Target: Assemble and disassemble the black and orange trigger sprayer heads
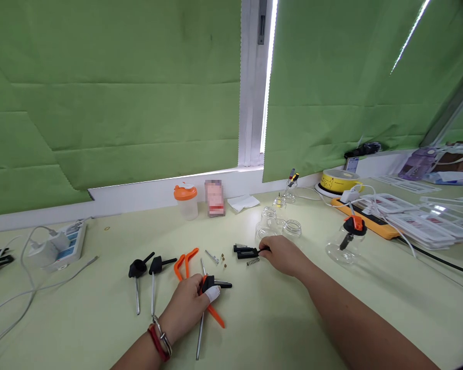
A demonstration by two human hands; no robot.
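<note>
My left hand (pixel 195 302), thumb wrapped in white tape, is closed on a black plastic fitting (pixel 208 283) with a metal rod and an orange lever (pixel 216 316). To its upper left lie loose orange levers (pixel 187 262). Two more black fittings with rods, one at the far left (pixel 138 268) and one beside it (pixel 158 264), rest on the table. My right hand (pixel 281 253) pinches the thin end of a black ridged plastic piece (pixel 247 253). Springs (pixel 253 261) lie around that piece. Between the hands are small screws (pixel 212 256) and tiny brown bits (pixel 224 261).
Clear glass jars (pixel 269 223) stand beyond my right hand. A glass bottle with a black and orange top (pixel 341 246) is at right, before an orange power strip (pixel 370 221). An orange-lidded cup (pixel 186 201) stands at the back; a white socket strip (pixel 67 246) and cables lie left.
</note>
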